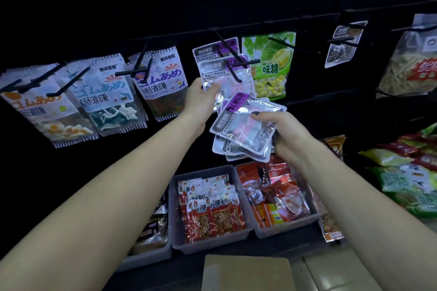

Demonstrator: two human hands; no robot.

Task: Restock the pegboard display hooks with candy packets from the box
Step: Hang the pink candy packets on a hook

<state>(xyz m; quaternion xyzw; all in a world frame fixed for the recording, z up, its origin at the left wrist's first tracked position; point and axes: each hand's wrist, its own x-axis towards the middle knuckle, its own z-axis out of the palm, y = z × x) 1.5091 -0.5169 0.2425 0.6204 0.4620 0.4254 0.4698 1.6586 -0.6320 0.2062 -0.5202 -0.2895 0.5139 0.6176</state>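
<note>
1. Holding a fanned stack of silver packets (246, 129), your right hand (287, 135) grips them below the pegboard hook (233, 58); the top purple label reads 果汁卷软糖, partly blurred.
2. Your left hand (197, 99) pinches a hanging packet (222, 75) marked 加减乘除.
3. Bottom edge: the cardboard box (246, 271) is cut off.

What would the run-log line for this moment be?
left hand: pinches hanging silver-purple packet on hook | right hand: holds packet stack | phase: hanging packets
</note>
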